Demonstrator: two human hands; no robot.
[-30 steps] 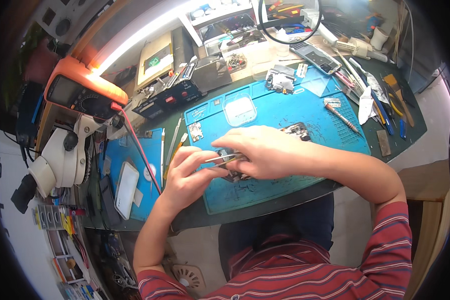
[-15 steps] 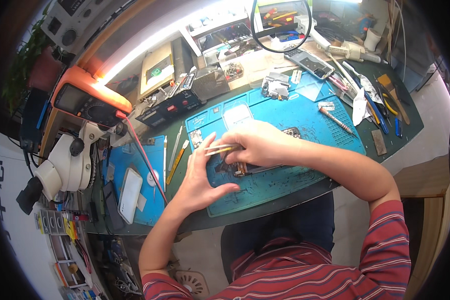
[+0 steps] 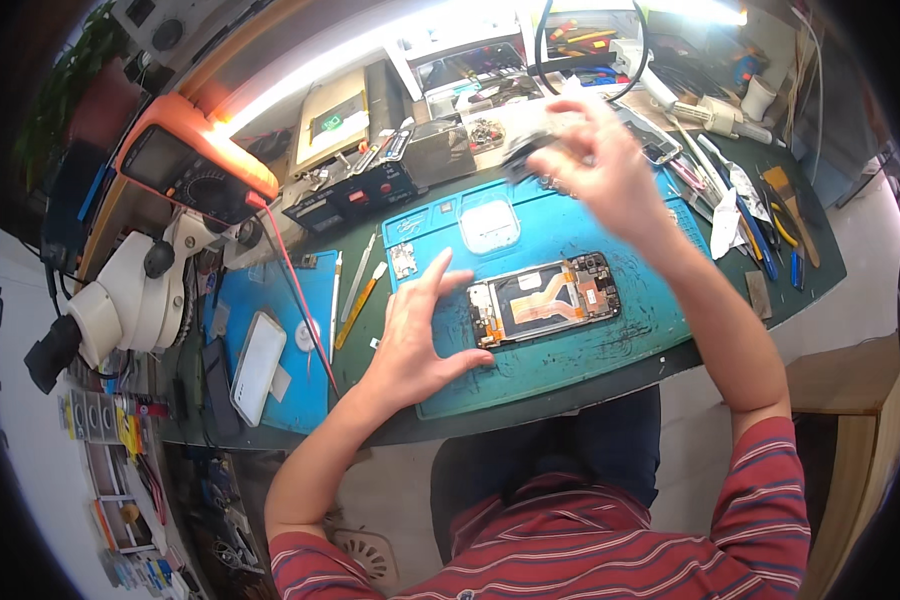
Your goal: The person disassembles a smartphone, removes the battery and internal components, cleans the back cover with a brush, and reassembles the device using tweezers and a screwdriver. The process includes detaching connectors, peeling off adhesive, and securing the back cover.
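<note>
The left hand (image 3: 410, 340), fingers spread wide, was just beside the opened rectangular smartphone with orange ribbon cables (image 3: 545, 303) on the blue work mat (image 3: 540, 378). The raised right hand's (image 3: 607, 175) fingers held a blurred dark piece (image 3: 522, 155).

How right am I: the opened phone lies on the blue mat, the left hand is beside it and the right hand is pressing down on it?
Not pressing: the head view shows the right hand raised clear of the opened phone, which does lie on the blue mat, with the left hand beside it.
</note>
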